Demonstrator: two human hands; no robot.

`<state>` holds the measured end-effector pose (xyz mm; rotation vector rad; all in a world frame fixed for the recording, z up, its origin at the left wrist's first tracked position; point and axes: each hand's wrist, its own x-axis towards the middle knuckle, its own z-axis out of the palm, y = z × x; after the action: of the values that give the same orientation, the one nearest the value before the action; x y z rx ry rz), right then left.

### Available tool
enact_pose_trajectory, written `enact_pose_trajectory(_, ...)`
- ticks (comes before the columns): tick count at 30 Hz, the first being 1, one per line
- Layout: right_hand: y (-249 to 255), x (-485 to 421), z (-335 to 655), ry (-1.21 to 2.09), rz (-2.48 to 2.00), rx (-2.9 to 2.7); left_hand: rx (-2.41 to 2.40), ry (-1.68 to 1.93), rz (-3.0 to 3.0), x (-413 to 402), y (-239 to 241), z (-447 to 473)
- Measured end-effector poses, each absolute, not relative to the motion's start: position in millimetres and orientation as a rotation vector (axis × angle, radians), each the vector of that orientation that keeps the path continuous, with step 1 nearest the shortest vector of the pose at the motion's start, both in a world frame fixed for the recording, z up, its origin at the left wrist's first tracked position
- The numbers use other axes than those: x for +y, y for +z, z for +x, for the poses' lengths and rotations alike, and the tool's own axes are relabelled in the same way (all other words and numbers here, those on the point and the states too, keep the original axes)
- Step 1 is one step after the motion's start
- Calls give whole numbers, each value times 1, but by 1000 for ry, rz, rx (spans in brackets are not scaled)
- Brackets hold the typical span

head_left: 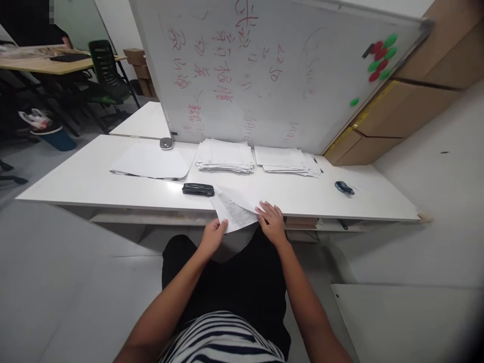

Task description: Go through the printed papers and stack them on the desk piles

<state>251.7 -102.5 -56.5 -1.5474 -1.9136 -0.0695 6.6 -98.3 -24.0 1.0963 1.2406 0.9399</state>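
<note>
The person is sitting close to a white table (94, 176), with a striped top and dark lap showing at the bottom of the view. Both forearms are reaching forward to the table's near edge. The left hand (214, 234) is gripping the lower left corner of a printed sheet (236, 212), fingers curled over its edge and thumb beneath. The right hand (272, 222) is lying flat on the sheet's right side, fingers spread and pressing down, not closed on anything. The two hands are sitting apart, with the sheet between them. The sheet is hanging partly over the table edge and is looking creased or folded towards its far end.

Just beyond the sheet, to the left, a black stapler (197, 189) is lying on the table. Farther right, a small dark blue thing (344, 188) is resting alone; what it is cannot be told.

Behind these, two stacks of paper (226, 156) are sitting side by side, and loose sheets (151, 161) are spreading out to the left. A small round grey thing (166, 143) is sitting by the foot of a whiteboard (264, 65), which is leaning against the back of the table with red writing and red and green magnets (381, 58) on it. Cardboard boxes (416, 101) are standing to the right.

Far off on the left, a green chair (106, 65) is standing by a wooden desk (41, 63).
</note>
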Motion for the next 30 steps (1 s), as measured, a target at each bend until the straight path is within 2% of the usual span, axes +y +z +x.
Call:
enact_pose_trajectory(7,-52,-114,245,-40,-1509,-1946,1354,942,958,-85,-30,-2)
enact_pose_trajectory(11,-51,-120,236,-72,-1523,-1923,1221,965,912,-77,-33,-9)
enact_pose_trajectory(14,-50,-125,231,-56,-1523,-1914,1147,986,1009,-80,-35,-11)
enact_pose_trajectory(18,-48,-135,230,121,-1511,-1855,1311,998,1307,-93,-32,-15)
enact_pose_trajectory(22,-31,-139,238,301,-1542,-1489,1250,934,1687,-107,-6,-20)
enact_pose_trajectory(26,12,-130,247,532,-1295,-1211,1101,993,1923,-101,31,-20)
enact_pose_trajectory(30,42,-116,246,522,-1197,-1035,1147,1156,1910,-79,51,-19)
